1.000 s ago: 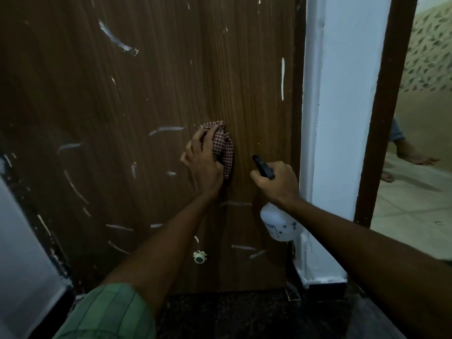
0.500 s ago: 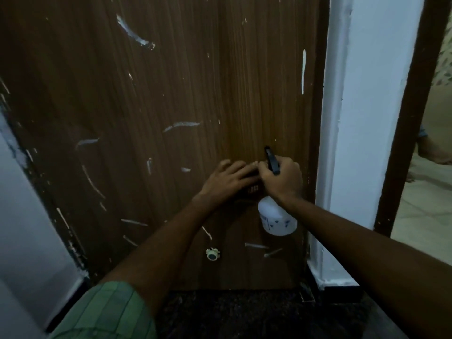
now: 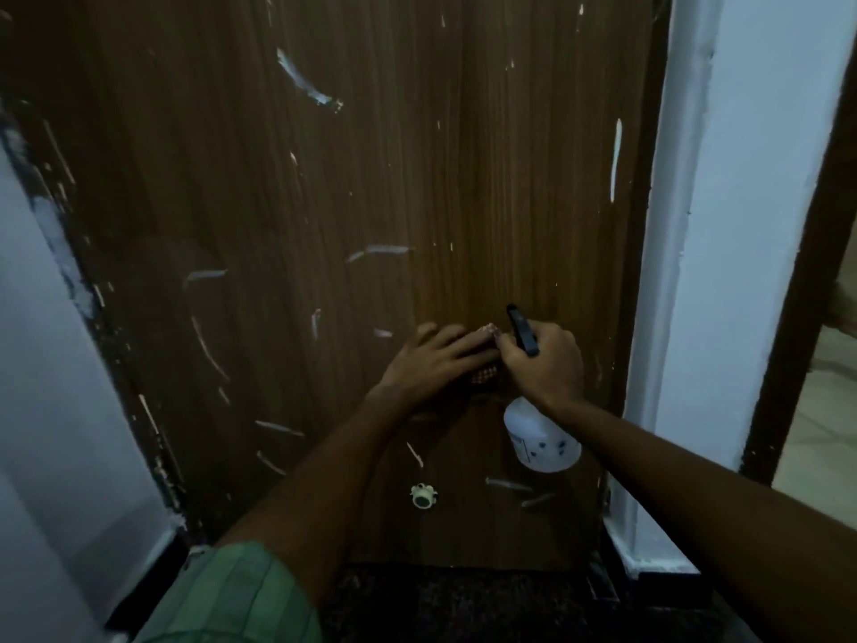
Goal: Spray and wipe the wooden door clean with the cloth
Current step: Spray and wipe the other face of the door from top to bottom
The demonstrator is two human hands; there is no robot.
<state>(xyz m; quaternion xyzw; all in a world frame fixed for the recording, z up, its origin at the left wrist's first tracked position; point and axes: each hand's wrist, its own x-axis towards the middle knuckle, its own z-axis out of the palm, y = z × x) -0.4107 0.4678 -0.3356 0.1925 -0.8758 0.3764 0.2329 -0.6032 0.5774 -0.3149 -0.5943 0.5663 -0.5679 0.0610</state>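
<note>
- The wooden door (image 3: 371, 201) fills most of the frame, its brown grain crossed by pale streaks and scratches.
- The left hand (image 3: 431, 362) lies flat on the door just right of the frame's centre, palm down, fingers (image 3: 463, 341) nearly straight and pointing right.
- Under that hand is the checked cloth (image 3: 484, 375), pressed to the door; only small bits of it show at the fingertips and below the hand.
- The left forearm runs from the lower middle of the frame up to the hand, with a green checked sleeve (image 3: 232, 601) at the bottom edge.
- The right hand (image 3: 545, 359) sits just right of the left, touching its fingertips, fingers curled round the neck of a spray bottle (image 3: 540, 440).
- The bottle's white body hangs below the fist; its black nozzle sticks up above it.
- The right forearm comes in from the lower right corner.
- A small white and green sticker (image 3: 422, 495) is low on the door, below the hands.
- A white wall (image 3: 742, 225) stands at the right of the frame.
</note>
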